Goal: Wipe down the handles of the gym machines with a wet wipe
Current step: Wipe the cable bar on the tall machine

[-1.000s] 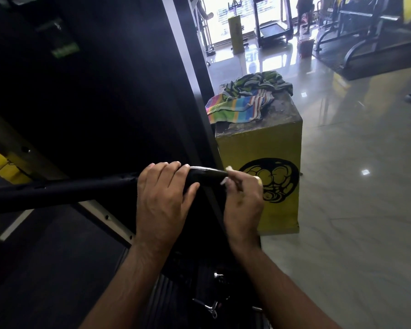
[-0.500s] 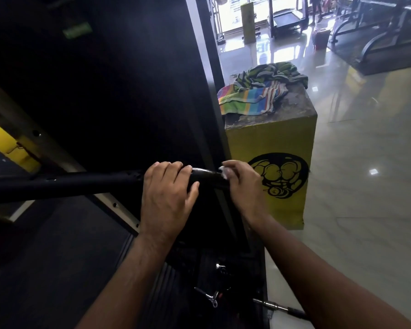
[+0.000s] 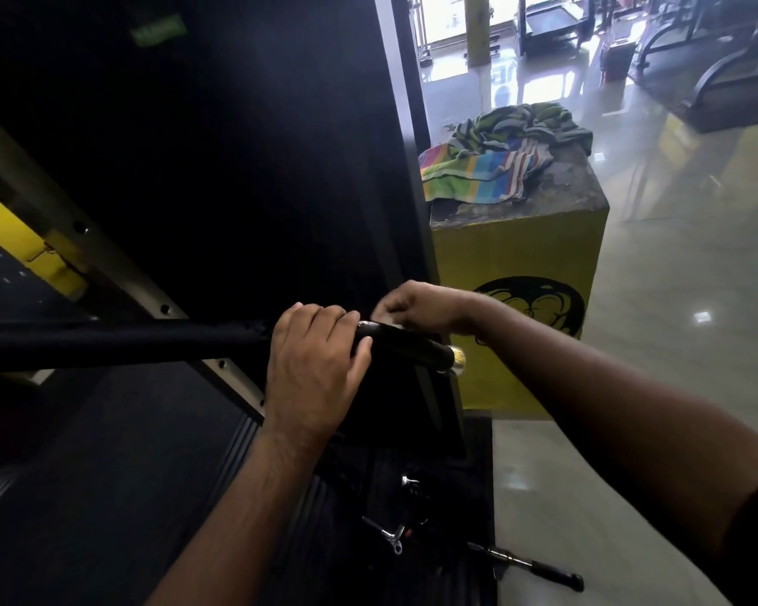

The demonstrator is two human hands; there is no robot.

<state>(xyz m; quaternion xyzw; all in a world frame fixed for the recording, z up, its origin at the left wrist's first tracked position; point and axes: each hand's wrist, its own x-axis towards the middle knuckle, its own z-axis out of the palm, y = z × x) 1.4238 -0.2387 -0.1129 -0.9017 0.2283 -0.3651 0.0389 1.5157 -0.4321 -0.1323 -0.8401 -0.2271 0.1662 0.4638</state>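
The left hand (image 3: 314,365) is wrapped over a black bar (image 3: 119,341), fingers curled across its top and thumb underneath, gripping it where the matte tube meets the glossy black handle (image 3: 405,349). The handle is a short, shiny sleeve that runs rightward from this hand and ends in a bright metal cap (image 3: 458,359). The right hand (image 3: 421,308) sits just beyond the left one, above the handle's inner end, its fingers pinched shut on a small pale wet wipe (image 3: 384,318) that is pressed against the top of the handle; only a scrap of the wipe shows under the fingertips. The outer part of the handle lies bare, below the right wrist.

Behind the hands rises a dark machine frame (image 3: 394,137). To its right stands one yellow box (image 3: 517,264) with a black emblem on its face, and on its worn top surface lie two cloths: a rainbow-striped towel (image 3: 478,172) and a green striped one (image 3: 526,122), touching each other. On the floor below, one loose black rod (image 3: 528,566) lies beside the dark mat (image 3: 478,496).
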